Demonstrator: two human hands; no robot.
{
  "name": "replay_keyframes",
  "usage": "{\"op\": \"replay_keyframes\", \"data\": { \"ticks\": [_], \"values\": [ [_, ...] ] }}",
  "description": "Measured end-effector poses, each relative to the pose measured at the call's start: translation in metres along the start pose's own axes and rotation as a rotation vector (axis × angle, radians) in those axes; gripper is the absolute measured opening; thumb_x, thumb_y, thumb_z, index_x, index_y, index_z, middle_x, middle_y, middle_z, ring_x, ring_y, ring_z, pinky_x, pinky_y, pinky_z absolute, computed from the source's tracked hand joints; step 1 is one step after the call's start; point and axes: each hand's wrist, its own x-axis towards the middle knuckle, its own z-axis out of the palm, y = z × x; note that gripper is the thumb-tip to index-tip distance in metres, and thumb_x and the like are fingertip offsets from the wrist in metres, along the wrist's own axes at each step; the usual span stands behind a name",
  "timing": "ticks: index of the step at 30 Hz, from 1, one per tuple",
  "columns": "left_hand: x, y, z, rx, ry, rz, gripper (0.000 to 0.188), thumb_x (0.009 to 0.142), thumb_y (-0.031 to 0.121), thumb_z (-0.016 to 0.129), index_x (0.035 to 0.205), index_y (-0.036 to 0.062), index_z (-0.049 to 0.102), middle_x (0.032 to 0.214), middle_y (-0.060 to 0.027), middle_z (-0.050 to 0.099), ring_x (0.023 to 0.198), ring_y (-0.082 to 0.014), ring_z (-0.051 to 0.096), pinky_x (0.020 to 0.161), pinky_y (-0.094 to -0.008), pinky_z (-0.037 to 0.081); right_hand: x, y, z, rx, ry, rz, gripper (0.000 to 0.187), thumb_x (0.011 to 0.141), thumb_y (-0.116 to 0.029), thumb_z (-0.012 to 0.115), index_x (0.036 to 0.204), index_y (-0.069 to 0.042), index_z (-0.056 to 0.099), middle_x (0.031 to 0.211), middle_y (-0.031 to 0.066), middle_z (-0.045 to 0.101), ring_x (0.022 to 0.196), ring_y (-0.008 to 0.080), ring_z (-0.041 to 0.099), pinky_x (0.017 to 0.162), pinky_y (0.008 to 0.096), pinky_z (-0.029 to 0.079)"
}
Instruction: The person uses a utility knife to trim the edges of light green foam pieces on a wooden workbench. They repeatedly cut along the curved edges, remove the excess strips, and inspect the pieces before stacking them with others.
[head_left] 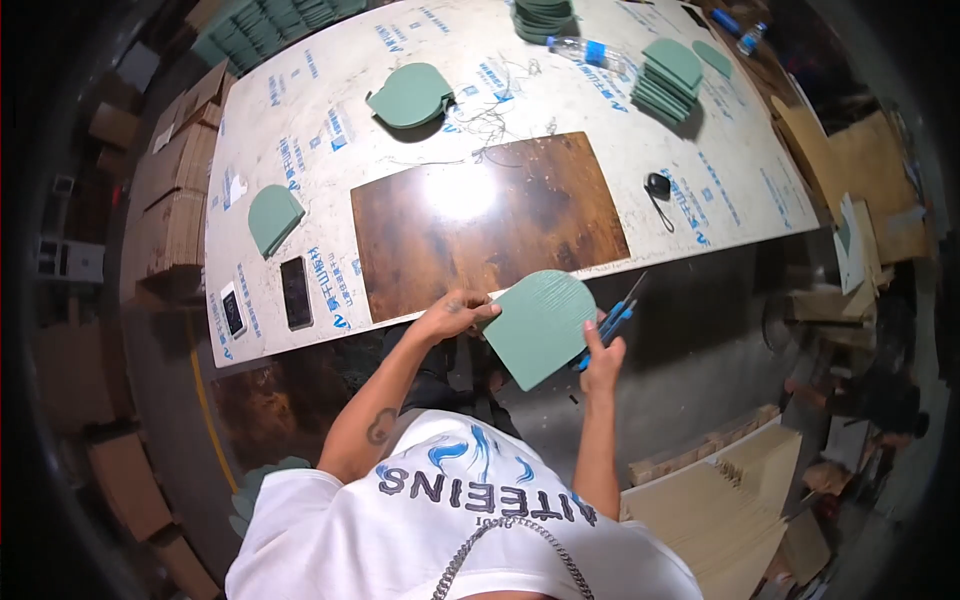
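Note:
A green panel (540, 335), rounded at one end and finely grooved there, is held in front of me just off the table's near edge. My left hand (462, 314) pinches its left edge between thumb and fingers. On the opposite side, my right hand (603, 362) grips the panel's right edge, thumb on top. That same hand also has a blue-and-black utility knife (618, 318) in it, with the slim dark tip pointing away to the upper right. The fingers under the panel are hidden.
A brown marbled board (490, 235) lies on the white table (300, 110). Green panels sit in stacks (410, 97), (665, 85). Two phones (297, 292), (233, 310), a black corded object (657, 187) and a bottle (590, 52) rest there. Cartons (175, 200) stand left.

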Motion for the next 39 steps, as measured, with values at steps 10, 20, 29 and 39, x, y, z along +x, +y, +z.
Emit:
{"op": "replay_keyframes", "data": {
  "ticks": [10,20,29,39],
  "values": [
    [-0.126,0.134,0.042,-0.555,-0.032,0.228,0.045,0.1,0.026,0.065,0.13,-0.0071,0.06,0.11,-0.0154,0.069,0.097,-0.025,0.071,0.086,-0.036,0.061,-0.088,-0.152,0.03,0.245,-0.065,-0.294,0.047,0.092,-0.014,0.069,0.132,0.008,0.055,0.114,0.0122,0.067,0.099,0.018,0.066,0.09,0.0305,0.053],
    [-0.18,0.157,0.039,-0.549,-0.25,0.427,0.05,0.099,0.006,0.059,0.143,-0.0136,0.044,0.118,-0.0216,0.066,0.105,-0.0275,0.069,0.094,-0.0392,0.057,-0.148,-0.179,0.021,0.301,-0.094,-0.446,0.054,0.082,-0.018,0.075,0.125,0.01,0.058,0.108,0.0127,0.067,0.092,0.0165,0.065,0.084,0.0282,0.053],
    [-0.193,0.157,0.051,-0.639,-0.285,0.438,0.053,0.094,0.003,0.065,0.14,-0.0148,0.046,0.116,-0.0236,0.067,0.099,-0.0257,0.071,0.092,-0.04,0.06,-0.173,-0.187,0.012,0.222,-0.019,-0.497,0.06,0.092,-0.031,0.062,0.131,0.013,0.053,0.106,0.0156,0.068,0.094,0.0195,0.066,0.085,0.0312,0.054],
    [-0.185,0.146,0.052,-0.622,-0.225,0.462,0.057,0.09,0.01,0.067,0.134,-0.019,0.047,0.11,-0.0275,0.067,0.09,-0.0304,0.074,0.078,-0.0375,0.065,-0.185,-0.197,0.023,0.421,-0.08,-0.414,0.051,0.095,-0.024,0.069,0.131,0.009,0.056,0.097,0.0048,0.068,0.082,0.0085,0.062,0.075,0.0229,0.05]
  ]
}}
